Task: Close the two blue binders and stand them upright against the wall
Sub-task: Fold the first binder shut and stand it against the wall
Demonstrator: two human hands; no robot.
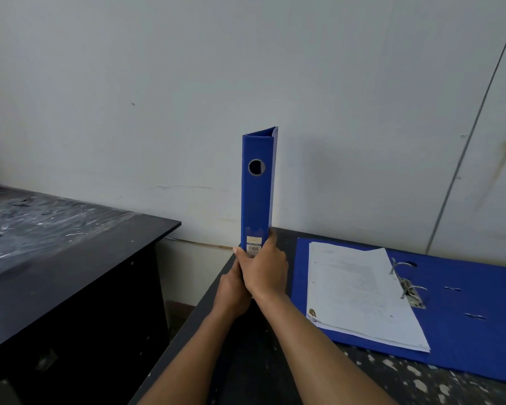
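Note:
A closed blue binder (257, 194) stands upright at the table's far left corner, its spine with a round finger hole facing me and its back near the wall (187, 83). My right hand (265, 270) wraps the bottom of the spine. My left hand (231, 287) grips the same lower end from the left, partly behind the right hand. A second blue binder (465, 323) lies open and flat on the table to the right, with a stack of white paper (360, 296) on its left half and its metal ring mechanism (409, 287) exposed.
The dark, paint-flecked table (275, 361) carries both binders. A separate black desk (56, 258) stands to the left across a narrow gap. A thin cable (479, 112) runs down the wall at the right.

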